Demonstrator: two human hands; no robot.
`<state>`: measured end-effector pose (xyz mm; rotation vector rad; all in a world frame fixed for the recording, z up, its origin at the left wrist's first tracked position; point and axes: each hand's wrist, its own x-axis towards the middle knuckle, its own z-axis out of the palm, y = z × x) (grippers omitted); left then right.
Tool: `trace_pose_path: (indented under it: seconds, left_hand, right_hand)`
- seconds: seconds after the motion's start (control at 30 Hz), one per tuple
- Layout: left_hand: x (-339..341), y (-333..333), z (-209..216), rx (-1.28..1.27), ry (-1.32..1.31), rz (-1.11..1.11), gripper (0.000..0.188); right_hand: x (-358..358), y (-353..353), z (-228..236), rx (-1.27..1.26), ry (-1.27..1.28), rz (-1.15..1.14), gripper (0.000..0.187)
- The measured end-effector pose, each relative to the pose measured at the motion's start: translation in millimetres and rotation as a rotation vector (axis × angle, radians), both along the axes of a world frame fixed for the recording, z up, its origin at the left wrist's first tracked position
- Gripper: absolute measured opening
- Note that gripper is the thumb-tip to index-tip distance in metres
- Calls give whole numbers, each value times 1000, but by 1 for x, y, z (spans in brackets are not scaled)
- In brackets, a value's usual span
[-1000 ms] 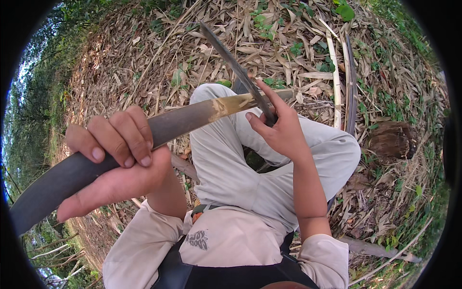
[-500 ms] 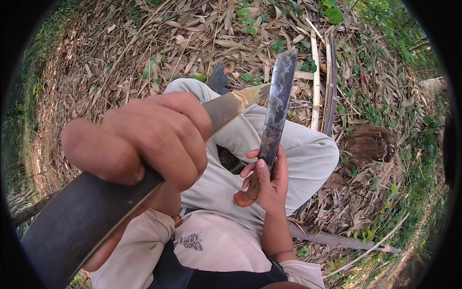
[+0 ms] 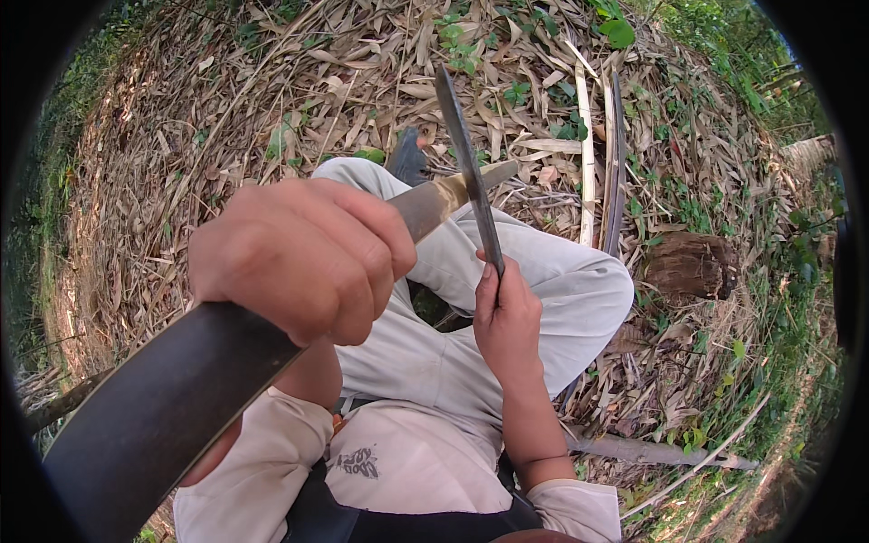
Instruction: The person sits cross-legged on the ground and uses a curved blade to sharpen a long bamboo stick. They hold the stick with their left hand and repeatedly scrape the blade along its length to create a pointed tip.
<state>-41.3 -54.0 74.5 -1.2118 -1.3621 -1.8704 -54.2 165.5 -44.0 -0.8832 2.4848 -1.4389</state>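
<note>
My left hand (image 3: 303, 258) is closed around a long, dark-skinned bamboo strip (image 3: 172, 412) that runs from the lower left up toward the middle. Beyond my fist, the strip's far end is pared to a pale point. My right hand (image 3: 510, 317) grips a machete (image 3: 472, 167), its handle hidden by my fingers. The blade stands nearly edge-on to the view and crosses the strip at the pale pared part. Both tools are above my bent legs (image 3: 561, 281) in light trousers.
Dry leaves (image 3: 262, 90) cover the ground. Pale split strips (image 3: 587, 163) and a dark strip (image 3: 617, 172) lie at the far right. Nearer are a brown wood stump (image 3: 690, 265) and a pole (image 3: 652, 450). A dark shoe (image 3: 408, 156) shows beyond my legs.
The machete has turned from showing its flat side to nearly edge-on, tipping left across the strip's end. My right fingers have closed over its handle. My left hand has shifted slightly right.
</note>
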Motion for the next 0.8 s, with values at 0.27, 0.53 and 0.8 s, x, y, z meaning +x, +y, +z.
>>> trace_pose_path:
  seconds: [0.27,0.53,0.8]
  left_hand:
    - [7,9,-9,126,-44,78,43]
    - [12,6,-3,16,-137,232,62]
    - [4,-6,9,-77,-152,36,67]
  right_hand:
    - [-2,6,17,-58,90,4,21]
    - [-18,3,-17,62,35,-21,20]
    - [-6,3,14,-122,141,9,16]
